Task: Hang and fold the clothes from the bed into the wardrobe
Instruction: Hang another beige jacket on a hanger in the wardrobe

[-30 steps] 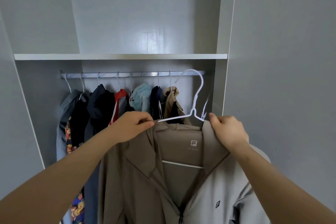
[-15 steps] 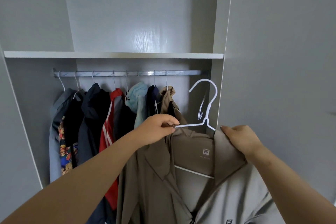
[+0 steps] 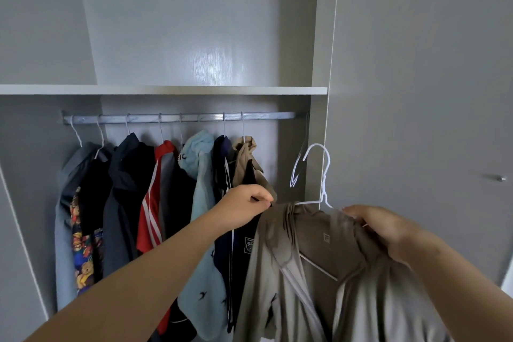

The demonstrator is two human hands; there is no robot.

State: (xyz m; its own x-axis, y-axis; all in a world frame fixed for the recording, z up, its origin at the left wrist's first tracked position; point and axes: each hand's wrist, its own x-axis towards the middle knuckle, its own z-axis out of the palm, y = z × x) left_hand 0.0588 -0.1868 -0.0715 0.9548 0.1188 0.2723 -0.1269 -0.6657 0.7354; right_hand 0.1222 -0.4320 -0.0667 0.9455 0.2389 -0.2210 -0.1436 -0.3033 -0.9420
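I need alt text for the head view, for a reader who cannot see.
The left hand and right hand hold a beige jacket on a white hanger, its hook below the wardrobe rail. Other clothes hang there.

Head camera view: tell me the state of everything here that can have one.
beige jacket, on the white hanger, front partly open, held up, not yet on the rail.
white hanger, hook free, below the rail.
left hand, pinches one jacket shoulder.
right hand, grips the other shoulder.
rail, carries a row of hung clothes.
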